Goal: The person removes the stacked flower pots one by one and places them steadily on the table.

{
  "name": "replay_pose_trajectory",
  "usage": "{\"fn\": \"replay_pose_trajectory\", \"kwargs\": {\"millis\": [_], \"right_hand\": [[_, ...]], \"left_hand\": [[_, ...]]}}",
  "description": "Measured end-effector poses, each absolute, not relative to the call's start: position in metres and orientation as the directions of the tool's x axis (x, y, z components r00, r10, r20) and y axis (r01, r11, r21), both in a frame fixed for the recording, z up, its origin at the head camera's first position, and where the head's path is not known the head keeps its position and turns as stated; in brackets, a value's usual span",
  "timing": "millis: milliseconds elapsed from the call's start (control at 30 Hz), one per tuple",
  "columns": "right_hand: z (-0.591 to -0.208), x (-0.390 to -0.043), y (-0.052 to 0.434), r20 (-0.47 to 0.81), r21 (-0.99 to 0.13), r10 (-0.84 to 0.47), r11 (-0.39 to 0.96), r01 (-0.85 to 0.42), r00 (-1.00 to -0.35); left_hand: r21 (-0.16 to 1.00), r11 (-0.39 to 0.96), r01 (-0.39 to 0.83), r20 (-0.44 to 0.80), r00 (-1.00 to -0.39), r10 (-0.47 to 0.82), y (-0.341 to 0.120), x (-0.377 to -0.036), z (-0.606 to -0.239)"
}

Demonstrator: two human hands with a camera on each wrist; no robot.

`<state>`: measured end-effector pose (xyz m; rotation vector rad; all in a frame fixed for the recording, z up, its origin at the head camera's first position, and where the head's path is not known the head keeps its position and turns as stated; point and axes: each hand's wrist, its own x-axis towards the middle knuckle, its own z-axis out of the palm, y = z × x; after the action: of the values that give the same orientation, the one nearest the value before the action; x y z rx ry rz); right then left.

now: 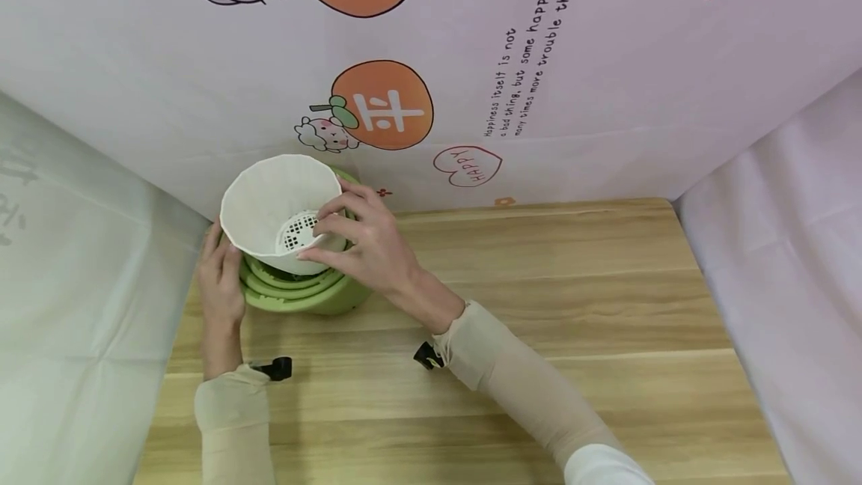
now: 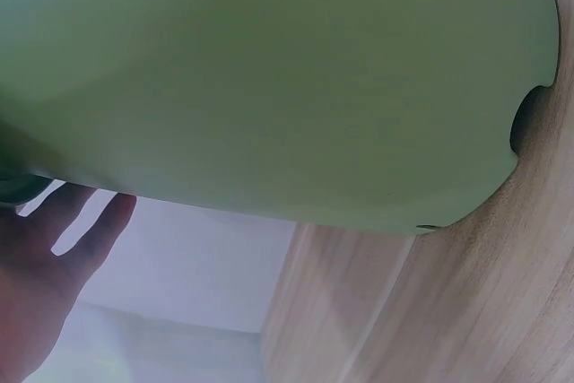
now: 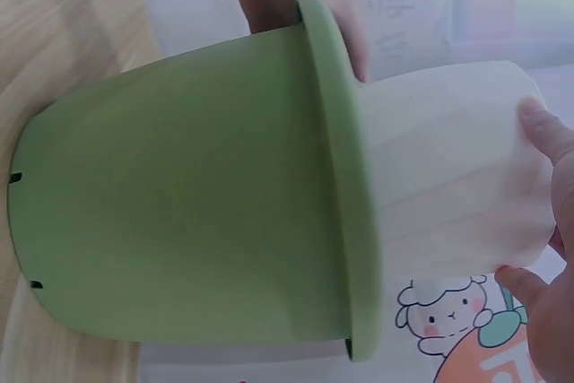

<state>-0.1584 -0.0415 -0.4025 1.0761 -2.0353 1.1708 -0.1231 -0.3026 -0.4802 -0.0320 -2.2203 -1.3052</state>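
Note:
A white plastic pot (image 1: 259, 208) with a grid of holes in its bottom stands tilted, partly inside a large green flowerpot (image 1: 337, 298). My right hand (image 1: 370, 238) pinches the white pot's rim, fingers inside the wall and thumb outside; the right wrist view shows this grip at the edge too. At the flowerpot's left rim, my left hand (image 1: 222, 275) holds on, with its fingertips close beside the white pot. Inside the green flowerpot, more green rims (image 1: 283, 287) lie nested. The left wrist view shows mostly the flowerpot's side wall (image 2: 287, 87), with two fingers at its edge.
The green flowerpot stands on a wood-grain table (image 1: 539, 283) at its back left corner. Behind rises a pale cloth (image 1: 572, 81) printed with oranges and lettering. White cloth also hangs at the left (image 1: 74, 260) and right. Black straps are on both wrists.

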Motion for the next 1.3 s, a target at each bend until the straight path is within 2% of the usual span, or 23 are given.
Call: {"fn": "replay_pose_trajectory", "kwargs": {"millis": [167, 467, 767, 1300], "right_hand": [[-0.396, -0.158, -0.038, 0.789, -0.414, -0.355, 0.296, -0.861, -0.501], [-0.391, -0.163, -0.030, 0.800, -0.377, -0.364, 0.315, -0.871, -0.477], [-0.389, -0.162, -0.013, 0.790, -0.408, -0.352, 0.309, -0.859, -0.502], [-0.384, -0.160, 0.007, 0.838, -0.399, -0.273, 0.285, -0.872, -0.472]], "left_hand": [[0.796, 0.520, 0.310, 0.485, -0.841, -0.241, -0.306, -0.125, -0.484], [0.802, 0.506, 0.319, 0.486, -0.840, -0.240, -0.276, -0.117, -0.445], [0.810, 0.493, 0.318, 0.475, -0.848, -0.235, -0.273, -0.115, -0.444], [0.807, 0.506, 0.305, 0.472, -0.848, -0.242, -0.275, -0.112, -0.443]]}}
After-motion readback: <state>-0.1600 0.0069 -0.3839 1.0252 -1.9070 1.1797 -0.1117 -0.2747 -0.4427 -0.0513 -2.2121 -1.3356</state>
